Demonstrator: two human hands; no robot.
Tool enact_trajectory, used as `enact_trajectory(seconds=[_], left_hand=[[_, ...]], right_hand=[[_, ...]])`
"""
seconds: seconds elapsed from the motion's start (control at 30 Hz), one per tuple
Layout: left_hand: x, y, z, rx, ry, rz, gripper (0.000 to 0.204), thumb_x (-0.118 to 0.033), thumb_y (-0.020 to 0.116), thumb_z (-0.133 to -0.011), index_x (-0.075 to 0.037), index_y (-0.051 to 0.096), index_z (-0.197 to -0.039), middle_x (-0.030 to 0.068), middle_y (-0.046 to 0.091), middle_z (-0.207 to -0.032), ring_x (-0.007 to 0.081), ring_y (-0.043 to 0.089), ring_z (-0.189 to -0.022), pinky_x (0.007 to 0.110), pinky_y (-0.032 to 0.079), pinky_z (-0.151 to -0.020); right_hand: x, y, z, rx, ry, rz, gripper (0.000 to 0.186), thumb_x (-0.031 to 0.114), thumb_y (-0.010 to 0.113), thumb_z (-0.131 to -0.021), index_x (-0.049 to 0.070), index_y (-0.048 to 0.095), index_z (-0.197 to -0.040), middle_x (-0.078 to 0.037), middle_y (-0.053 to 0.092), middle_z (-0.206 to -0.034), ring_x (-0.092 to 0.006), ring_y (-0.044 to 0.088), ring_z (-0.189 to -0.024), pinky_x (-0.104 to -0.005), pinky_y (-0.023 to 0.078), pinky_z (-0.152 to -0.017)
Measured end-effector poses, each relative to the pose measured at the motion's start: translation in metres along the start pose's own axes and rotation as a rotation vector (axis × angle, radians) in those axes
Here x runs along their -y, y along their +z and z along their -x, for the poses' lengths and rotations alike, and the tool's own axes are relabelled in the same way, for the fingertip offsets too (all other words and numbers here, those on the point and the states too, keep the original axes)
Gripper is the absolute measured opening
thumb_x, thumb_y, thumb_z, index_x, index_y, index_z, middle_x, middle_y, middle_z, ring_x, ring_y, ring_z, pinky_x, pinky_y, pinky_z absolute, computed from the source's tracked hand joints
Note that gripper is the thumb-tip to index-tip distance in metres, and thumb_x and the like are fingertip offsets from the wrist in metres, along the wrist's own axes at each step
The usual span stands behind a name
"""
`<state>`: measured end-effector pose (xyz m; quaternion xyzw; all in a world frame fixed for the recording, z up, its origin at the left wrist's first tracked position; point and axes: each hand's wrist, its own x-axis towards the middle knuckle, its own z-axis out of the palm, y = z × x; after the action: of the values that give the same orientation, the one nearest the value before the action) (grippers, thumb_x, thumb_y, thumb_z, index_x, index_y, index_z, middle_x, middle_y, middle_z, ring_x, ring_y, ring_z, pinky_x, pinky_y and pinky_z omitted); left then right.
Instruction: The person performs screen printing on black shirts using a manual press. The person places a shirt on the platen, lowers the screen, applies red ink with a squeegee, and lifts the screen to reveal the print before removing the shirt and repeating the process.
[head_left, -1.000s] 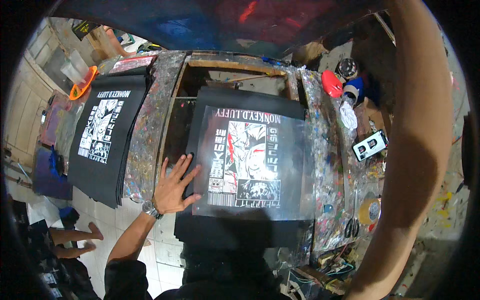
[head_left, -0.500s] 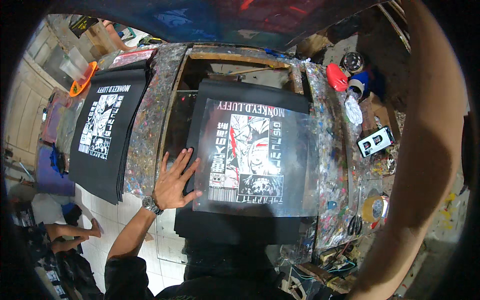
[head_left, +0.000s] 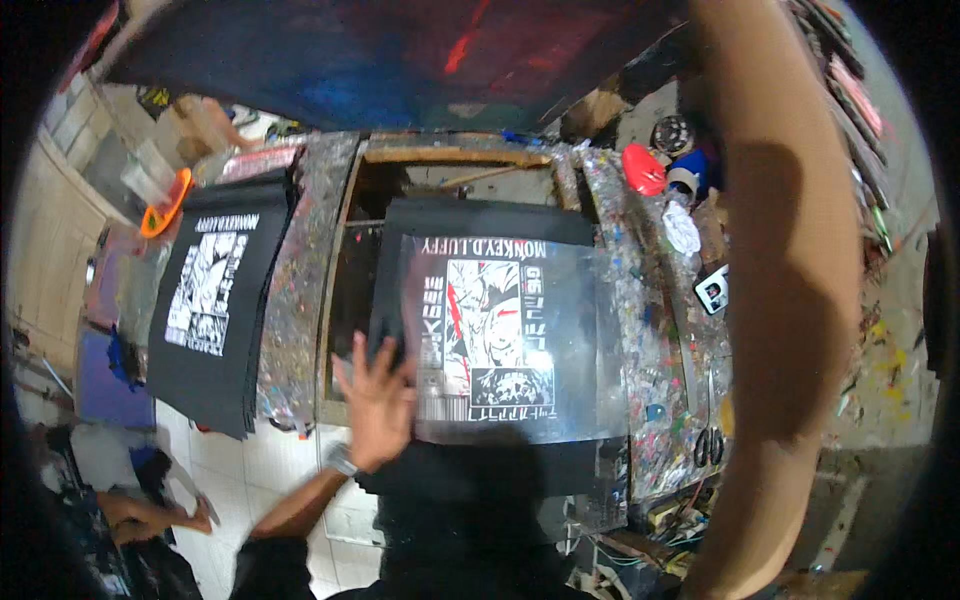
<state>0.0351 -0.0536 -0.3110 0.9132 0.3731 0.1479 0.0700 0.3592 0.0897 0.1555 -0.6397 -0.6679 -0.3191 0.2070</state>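
A clear plastic film (head_left: 590,340) lies over a black printed sheet (head_left: 490,222) on the work table. White and red comic-style artwork shows through it. My left hand (head_left: 378,405), with a watch on the wrist, is at the film's left edge, fingers spread and slightly blurred; the film's edge looks slightly raised there. Whether the fingers pinch the film is unclear. My right forearm (head_left: 785,300) reaches up along the right side, and its hand is beyond the upper edge of the picture. Above the table is a dark screen panel (head_left: 400,65) with red streaks.
A stack of black printed sheets (head_left: 225,360) lies on the left. Scissors (head_left: 709,447), a phone (head_left: 713,292), a white cloth (head_left: 681,230) and a red object (head_left: 643,170) are on the right. An orange tray (head_left: 167,205) stands far left; another person's leg (head_left: 160,512) is lower left.
My left hand has shifted right and down onto the film's edge. My right forearm has moved left in the picture. The whole view has shifted, with the dark panel showing lower.
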Motion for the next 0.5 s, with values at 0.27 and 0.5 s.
enact_trajectory(seconds=[0.27, 0.5], left_hand=[[-0.082, -0.155, -0.081, -0.729, 0.128, 0.15, 0.055, -0.02, 0.081, -0.084, -0.012, 0.065, -0.137, 0.0204, 0.052, -0.152, 0.0518, 0.031, -0.149, 0.069, 0.017, -0.121], [-0.009, -0.169, -0.029, -0.499, 0.212, -0.256, 0.029, -0.001, 0.07, -0.065, -0.004, 0.059, -0.093, 0.0175, 0.056, -0.095, 0.0389, 0.056, -0.096, 0.052, 0.041, -0.101]], right_hand=[[0.084, -0.03, 0.127, -0.087, 0.072, -0.038, 0.08, 0.075, 0.054, -0.092, -0.002, 0.075, -0.082, -0.024, 0.073, -0.078, -0.0403, 0.075, -0.078, -0.0523, 0.059, -0.071], [0.151, 0.018, 0.36, -0.22, 0.024, -0.064, 0.053, 0.062, 0.072, -0.082, 0.01, 0.065, -0.089, -0.007, 0.058, -0.082, -0.0251, 0.057, -0.078, -0.0475, 0.042, -0.077]])
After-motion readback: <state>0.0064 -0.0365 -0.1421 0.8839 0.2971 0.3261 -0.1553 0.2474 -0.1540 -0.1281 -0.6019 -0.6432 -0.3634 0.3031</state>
